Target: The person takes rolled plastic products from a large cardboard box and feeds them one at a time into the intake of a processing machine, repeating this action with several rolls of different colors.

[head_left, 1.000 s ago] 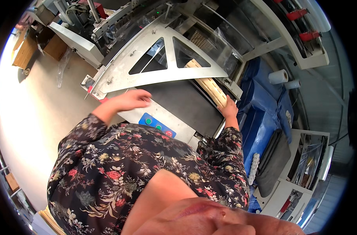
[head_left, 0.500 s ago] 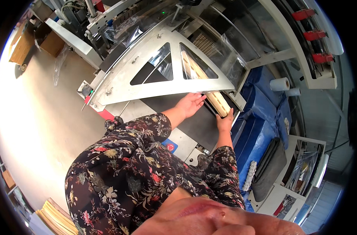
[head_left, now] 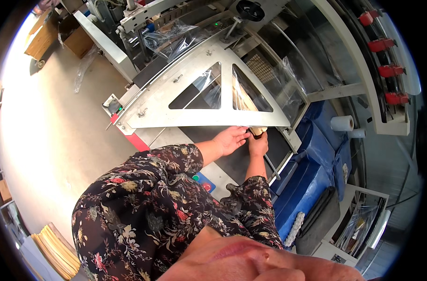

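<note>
A pale, wood-coloured bundle of slats (head_left: 259,130) lies mostly under the metal plate (head_left: 185,117), and part of it shows through the plate's right cutout. My right hand (head_left: 257,144) is closed around its near end, just below the plate's edge. To the left, my left hand (head_left: 226,141) has its fingers partly stretched and the thumb apart. Its fingertips are by the plate's front edge, next to the slats; whether they touch thin film there I cannot tell. Beneath both hands runs a dark belt (head_left: 227,164).
Clear film (head_left: 290,96) hangs beyond the plate. A black knob (head_left: 250,10) stands at the back. At right are blue covers (head_left: 293,180), a white roll (head_left: 342,123) and a frame with red clamps (head_left: 390,71). A red push button (head_left: 207,187) is near my body.
The slats have slid further under the plate, leaving only their near end out. My right hand has moved forward with them, closer to the left hand. The view has shifted slightly.
</note>
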